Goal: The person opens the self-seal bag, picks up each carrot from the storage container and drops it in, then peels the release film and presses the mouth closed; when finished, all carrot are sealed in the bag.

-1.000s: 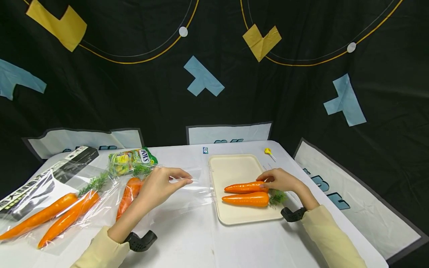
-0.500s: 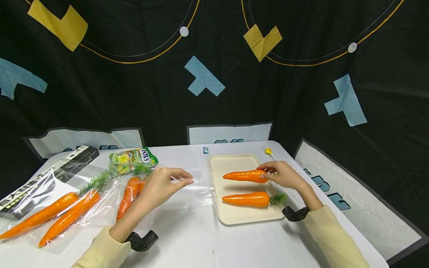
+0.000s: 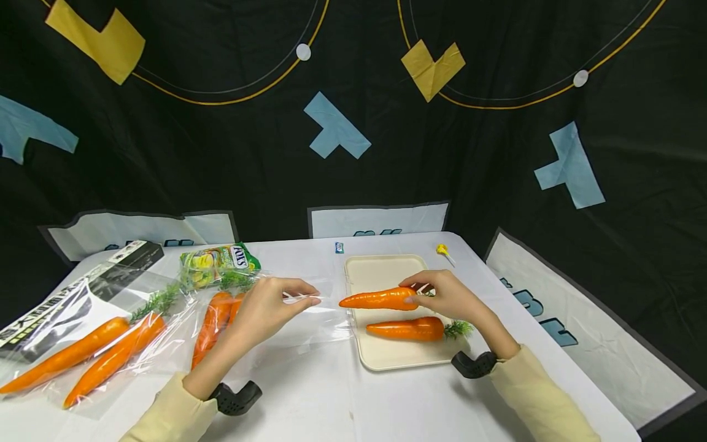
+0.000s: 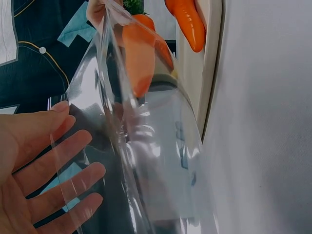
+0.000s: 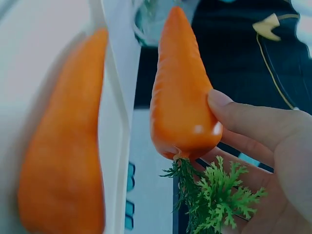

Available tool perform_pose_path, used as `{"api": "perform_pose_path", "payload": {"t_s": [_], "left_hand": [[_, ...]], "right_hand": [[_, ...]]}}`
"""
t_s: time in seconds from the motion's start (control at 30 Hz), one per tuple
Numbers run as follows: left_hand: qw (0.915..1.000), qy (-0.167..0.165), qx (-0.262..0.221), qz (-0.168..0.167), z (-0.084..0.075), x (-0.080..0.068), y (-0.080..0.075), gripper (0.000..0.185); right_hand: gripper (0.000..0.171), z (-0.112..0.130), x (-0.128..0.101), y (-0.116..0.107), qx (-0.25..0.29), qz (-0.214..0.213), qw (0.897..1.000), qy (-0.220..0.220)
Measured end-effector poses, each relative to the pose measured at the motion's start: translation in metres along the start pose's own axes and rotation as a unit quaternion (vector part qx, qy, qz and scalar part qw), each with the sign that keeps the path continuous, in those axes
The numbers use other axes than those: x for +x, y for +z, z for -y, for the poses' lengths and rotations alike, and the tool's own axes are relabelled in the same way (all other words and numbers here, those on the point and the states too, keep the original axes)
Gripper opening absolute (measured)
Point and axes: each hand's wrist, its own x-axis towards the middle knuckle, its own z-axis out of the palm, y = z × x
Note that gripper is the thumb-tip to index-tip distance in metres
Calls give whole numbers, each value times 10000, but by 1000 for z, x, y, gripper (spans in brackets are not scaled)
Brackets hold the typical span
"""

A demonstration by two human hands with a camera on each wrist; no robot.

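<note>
My right hand [image 3: 450, 298] holds an orange carrot [image 3: 377, 299] by its thick leafy end, above the left side of a cream tray [image 3: 381, 361]. In the right wrist view, thumb and fingers grip the held carrot [image 5: 180, 102] just over its green leaves [image 5: 219, 190]. A second carrot [image 3: 405, 329] lies in the tray. My left hand [image 3: 270, 310] pinches the edge of a clear plastic bag [image 4: 161, 161] between thumb and forefinger, the other fingers spread behind the film. The held carrot's tip points at this bag; in the left wrist view it shows through the film.
At the left lie bagged carrots [image 3: 99, 350], with more bagged carrots [image 3: 212, 322] behind my left forearm. Behind them are a black-and-white package [image 3: 118, 270] and a green snack bag [image 3: 221, 264]. A small blue packet [image 3: 339, 247] and a yellow-topped stick [image 3: 443, 250] lie at the back.
My right hand has lifted one carrot off the tray, away from the other, and carried it left towards the clear bag. My left hand has stayed nearly still.
</note>
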Motion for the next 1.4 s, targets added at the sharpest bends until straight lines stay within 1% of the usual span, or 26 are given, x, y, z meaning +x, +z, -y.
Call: {"api": "perform_pose_path", "payload": {"t_s": [0.3, 0.67, 0.8, 0.9, 1.1, 1.27, 1.4], "left_hand": [[10000, -12, -19, 47, -1, -1, 2, 11], [9999, 102, 110, 10, -3, -2, 5, 9], [9998, 135, 162, 4, -3, -3, 6, 10], [9997, 193, 170, -5, -2, -3, 8, 10], [9994, 246, 226, 75, -1, -3, 11, 9], [9993, 194, 294, 150, -2, -4, 11, 8], [9992, 207, 298, 181, -1, -5, 12, 7]], "right_hand": [[25, 25, 18, 30, 38, 199, 9985, -502], [23, 49, 43, 61, 308, 424, 9966, -632], [21, 54, 49, 73, 457, 508, 9958, -604], [21, 56, 53, 81, 541, 570, 9956, -503], [21, 57, 60, 94, 479, 636, 9957, -472], [23, 56, 62, 102, 435, 724, 9951, -516], [23, 55, 61, 104, 437, 807, 9947, -454]]}}
